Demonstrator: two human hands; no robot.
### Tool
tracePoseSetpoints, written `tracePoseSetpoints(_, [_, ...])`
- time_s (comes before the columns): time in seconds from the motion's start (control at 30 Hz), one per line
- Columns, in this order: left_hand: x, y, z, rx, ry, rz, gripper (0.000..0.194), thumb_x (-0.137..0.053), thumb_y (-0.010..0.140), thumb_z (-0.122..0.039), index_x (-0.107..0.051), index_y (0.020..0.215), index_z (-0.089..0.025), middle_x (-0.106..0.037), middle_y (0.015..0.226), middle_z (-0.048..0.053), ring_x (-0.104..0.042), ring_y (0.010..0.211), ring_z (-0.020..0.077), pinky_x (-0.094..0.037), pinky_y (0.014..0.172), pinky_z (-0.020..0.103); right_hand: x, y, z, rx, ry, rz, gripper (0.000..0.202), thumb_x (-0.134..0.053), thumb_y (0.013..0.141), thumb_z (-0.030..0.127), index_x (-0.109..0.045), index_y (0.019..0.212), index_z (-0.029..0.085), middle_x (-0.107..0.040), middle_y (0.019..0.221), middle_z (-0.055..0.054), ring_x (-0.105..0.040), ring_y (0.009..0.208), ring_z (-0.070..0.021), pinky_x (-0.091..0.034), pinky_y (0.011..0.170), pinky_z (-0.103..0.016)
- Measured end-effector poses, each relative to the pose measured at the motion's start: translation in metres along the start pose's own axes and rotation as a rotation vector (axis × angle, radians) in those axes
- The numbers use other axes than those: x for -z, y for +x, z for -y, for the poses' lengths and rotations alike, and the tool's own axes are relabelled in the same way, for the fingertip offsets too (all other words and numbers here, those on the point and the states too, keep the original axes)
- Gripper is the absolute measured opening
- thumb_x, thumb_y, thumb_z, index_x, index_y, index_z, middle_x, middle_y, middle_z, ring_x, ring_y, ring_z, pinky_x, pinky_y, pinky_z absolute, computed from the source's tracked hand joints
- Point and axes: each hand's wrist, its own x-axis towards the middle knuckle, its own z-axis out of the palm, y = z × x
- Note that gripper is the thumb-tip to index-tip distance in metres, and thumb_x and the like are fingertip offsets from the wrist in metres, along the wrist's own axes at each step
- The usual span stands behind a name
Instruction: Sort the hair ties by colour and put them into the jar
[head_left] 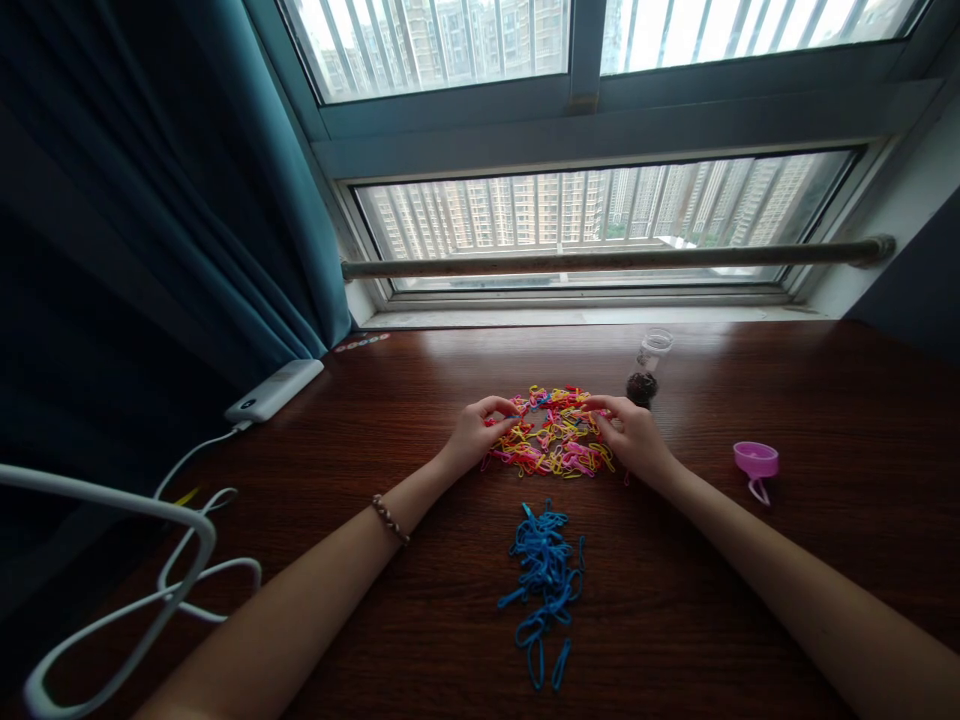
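Note:
A spread pile of small rubber bands [559, 432], mostly pink, red and yellow with a few blue ones, lies on the brown table. At its left edge is my left hand [474, 434], thumb and index finger brought close together; a bit of blue shows by the fingertips, too small to make out. My right hand [631, 436] reaches into the right side of the pile, touching the bands, its thumb and index finger apart. Nearer to me, between my forearms, lies a separate heap of blue rubber bands [546, 560].
Behind my right hand is a clear plastic bottle [654, 348] with a dark clump [641, 388] at its near end. A pink cap [756, 460] with a loop lies farther right. At left are a white power bank [276, 390] and its cable [184, 590]. The window stands beyond the table.

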Motion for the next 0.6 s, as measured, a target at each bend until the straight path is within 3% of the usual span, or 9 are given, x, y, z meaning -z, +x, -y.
tracePoseSetpoints(0.33, [0.0,-0.003,0.009,0.061,-0.038,-0.041,0.03,-0.067,0.063,-0.039,-0.066,0.079,-0.014,-0.067,0.078,0.005,-0.061,0.072,0.0168,-0.047,0.065,0.024,-0.003,-0.002,-0.01,0.181,-0.136,0.151,0.023,-0.044,0.077,0.011,-0.065,0.081,0.02,-0.066,0.084,-0.005,-0.051,0.092,-0.0201,-0.042,0.082,-0.034])
tracePoseSetpoints(0.6, [-0.002,-0.003,0.005,0.109,-0.086,-0.071,0.024,-0.065,0.066,-0.03,-0.068,0.083,-0.014,-0.069,0.084,0.007,-0.064,0.078,0.0193,-0.051,0.068,0.027,-0.006,-0.002,-0.018,0.166,-0.268,0.144,0.026,-0.042,0.08,0.014,-0.065,0.089,0.021,-0.063,0.106,-0.002,-0.045,0.099,-0.0222,-0.037,0.087,-0.039])
